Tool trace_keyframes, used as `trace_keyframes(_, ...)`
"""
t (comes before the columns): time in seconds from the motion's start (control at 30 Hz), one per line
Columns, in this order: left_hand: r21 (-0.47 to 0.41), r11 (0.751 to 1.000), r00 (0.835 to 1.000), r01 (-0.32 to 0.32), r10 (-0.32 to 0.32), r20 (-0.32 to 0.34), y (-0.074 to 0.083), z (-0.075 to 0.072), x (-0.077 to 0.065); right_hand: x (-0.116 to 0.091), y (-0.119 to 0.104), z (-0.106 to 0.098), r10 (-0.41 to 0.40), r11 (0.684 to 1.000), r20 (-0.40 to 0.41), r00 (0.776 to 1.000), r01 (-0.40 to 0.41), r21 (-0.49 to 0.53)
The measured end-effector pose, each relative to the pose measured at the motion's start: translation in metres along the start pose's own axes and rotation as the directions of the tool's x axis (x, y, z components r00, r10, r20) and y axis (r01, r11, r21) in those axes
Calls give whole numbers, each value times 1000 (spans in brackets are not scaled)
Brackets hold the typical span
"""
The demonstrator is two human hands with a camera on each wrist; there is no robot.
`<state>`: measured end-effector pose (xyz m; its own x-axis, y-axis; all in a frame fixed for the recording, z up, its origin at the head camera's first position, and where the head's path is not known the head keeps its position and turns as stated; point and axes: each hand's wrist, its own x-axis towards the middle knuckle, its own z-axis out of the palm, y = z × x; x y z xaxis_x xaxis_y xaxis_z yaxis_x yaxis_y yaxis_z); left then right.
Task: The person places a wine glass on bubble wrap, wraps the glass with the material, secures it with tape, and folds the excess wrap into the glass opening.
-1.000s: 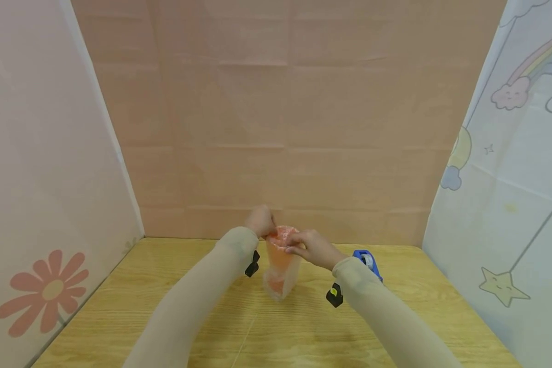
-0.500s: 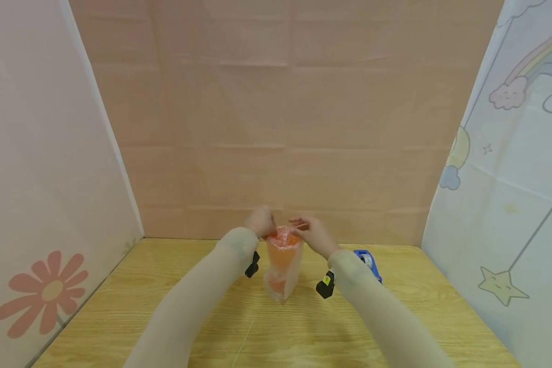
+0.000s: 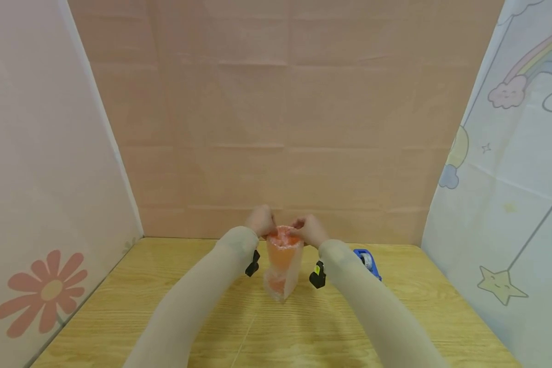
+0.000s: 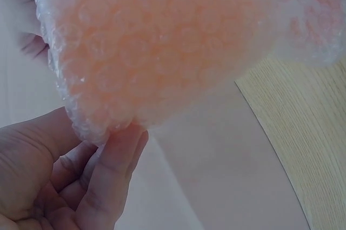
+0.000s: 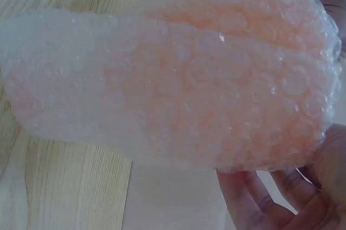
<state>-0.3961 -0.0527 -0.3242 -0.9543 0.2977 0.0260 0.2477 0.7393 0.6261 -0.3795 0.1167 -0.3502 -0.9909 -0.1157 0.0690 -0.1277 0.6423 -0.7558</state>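
A roll of clear bubble wrap [image 3: 282,260] around something orange stands upright on the table, its open end on top. My left hand [image 3: 261,221] pinches the rim of that open end from the left. In the left wrist view, the thumb and fingers of my left hand [image 4: 65,173] meet at the edge of the bubble wrap [image 4: 162,41]. From the right, my right hand [image 3: 310,230] grips the opposite side of the rim. The right wrist view has the fingers of my right hand [image 5: 248,197] against the outside of the bubble wrap [image 5: 189,95]. What lies inside is blurred by the wrap.
A blue tape dispenser [image 3: 369,263] rests on the wooden table [image 3: 257,332] beside my right forearm. A brown backdrop [image 3: 276,128] rises behind the table, with a patterned white wall [image 3: 524,204] to the right and another white wall [image 3: 64,153] to the left.
My right hand let go of the rim's near right side, opened over it, then moved round to its far right side and took hold again. My left hand stayed in place.
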Motion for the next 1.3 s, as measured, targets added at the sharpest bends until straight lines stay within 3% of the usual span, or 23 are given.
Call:
trace_keyframes(0.27, 26, 1000, 1000, -4, 5, -9, 4, 0, -4, 7, -3, 0, -74, 990, -12, 997, 72, -121)
trace_keyframes(0.43, 20, 1000, 1000, -5, 5, -12, 5, 0, -4, 10, 5, -7, -128, 978, 101, 987, 142, -153)
trace_keyframes(0.6, 16, 1000, 1000, -7, 8, -14, 3, 1, -2, 1, 0, -18, -178, 956, 252, 951, 228, -185)
trace_keyframes(0.7, 26, 1000, 1000, -9, 9, -16, 2, 0, -1, -6, -9, -25, -256, 918, 285, 924, 325, -226)
trace_keyframes(0.83, 29, 1000, 1000, -9, 9, -8, 1, 1, 0, -12, -20, -33, -328, 842, 351, 877, 440, -313)
trace_keyframes(0.97, 12, 1000, 1000, 0, 0, 4, 1, 2, 1, -17, -25, -38, -291, 785, 467, 835, 488, -381)
trace_keyframes(1.13, 3, 1000, 1000, 0, 0, 2, 1, 2, 2, -19, -28, -37, -178, 785, 539, 823, 449, -427)
trace_keyframes(1.3, 22, 1000, 1000, -12, 12, -3, 1, 2, 4, -18, -28, -31, -109, 764, 572, 813, 437, -474)
